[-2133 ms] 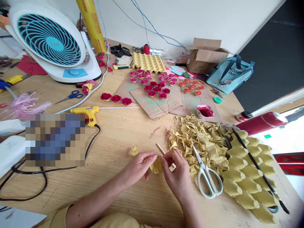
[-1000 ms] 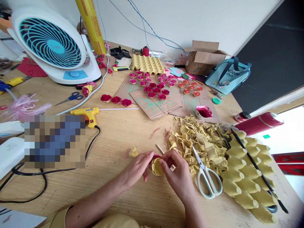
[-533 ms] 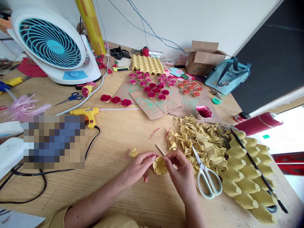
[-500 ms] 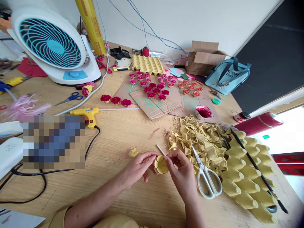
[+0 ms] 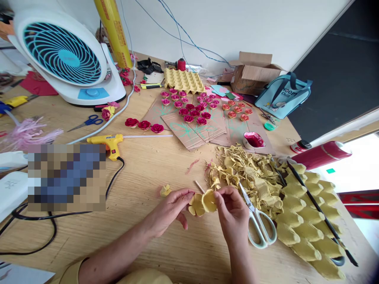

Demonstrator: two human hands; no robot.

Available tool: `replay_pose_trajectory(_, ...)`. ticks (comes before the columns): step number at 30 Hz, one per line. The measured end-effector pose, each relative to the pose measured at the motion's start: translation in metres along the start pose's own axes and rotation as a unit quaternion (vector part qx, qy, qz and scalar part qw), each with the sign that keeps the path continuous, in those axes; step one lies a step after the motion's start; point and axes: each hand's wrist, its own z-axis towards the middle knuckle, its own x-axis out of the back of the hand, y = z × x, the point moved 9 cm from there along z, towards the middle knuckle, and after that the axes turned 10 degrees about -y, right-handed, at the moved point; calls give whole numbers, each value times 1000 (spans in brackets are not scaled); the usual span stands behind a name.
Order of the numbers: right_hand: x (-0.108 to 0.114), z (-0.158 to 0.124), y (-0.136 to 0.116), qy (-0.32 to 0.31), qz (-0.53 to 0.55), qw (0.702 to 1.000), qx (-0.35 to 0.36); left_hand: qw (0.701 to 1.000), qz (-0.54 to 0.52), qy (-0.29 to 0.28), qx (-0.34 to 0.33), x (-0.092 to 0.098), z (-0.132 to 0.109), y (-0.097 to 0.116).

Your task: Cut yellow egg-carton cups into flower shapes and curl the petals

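Two yellow egg-carton petal cups are held over the near middle of the table. My left hand point(image 5: 174, 207) pinches the rim of the left cup point(image 5: 195, 206), which has petals cut into it. Between the fingertips of my right hand point(image 5: 232, 211) is the other cup point(image 5: 209, 200), its side overlapping or touching the first. A thin pale stick point(image 5: 199, 186) lies just beyond them. Left of it rests a small yellow petal piece point(image 5: 166, 190). White-handled scissors point(image 5: 260, 227) lie open beside my right hand, with their tips at a heap of torn carton scraps point(image 5: 251, 169).
Egg carton sheets point(image 5: 308, 221) with a long black paintbrush point(image 5: 314, 201) on top occupy the right side. Red and pink paper roses point(image 5: 194, 113) stand on cardboard near a dish of red paint point(image 5: 254, 140). A yellow glue gun point(image 5: 111, 145), its cord and a fan point(image 5: 68, 55) are leftward.
The petal cups, nested together before, have come apart sideways. My right hand has moved slightly right with one cup, while my left hand keeps the other.
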Motion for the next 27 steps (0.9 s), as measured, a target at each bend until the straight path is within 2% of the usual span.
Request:
replay_pose_trajectory(2,12,-1,-1,52,-23,998,6,1000,1,13,-12,2,-1,2)
replay_pose_trajectory(5,18,0,-11,74,-142,986,37,998,28,35,-41,5,-2,9)
replay_pose_trajectory(9,10,3,-17,51,-251,964,73,995,67,49,-59,7,-4,18)
replay_pose_trajectory(16,-18,6,-6,-48,-217,974,54,981,160,94,-61,12,-11,34)
replay_pose_trajectory(19,-27,4,-8,-72,-197,976,49,951,264,129,-100,12,-18,48)
replay_pose_trajectory(22,-34,2,-11,-88,-198,975,51,897,378,154,-170,6,-25,63)
replay_pose_trajectory(24,-39,1,-9,-101,-203,973,47,866,427,156,-205,2,-27,67)
replay_pose_trajectory(27,-44,0,-6,-120,-209,970,39,836,476,156,-224,-1,-29,66)
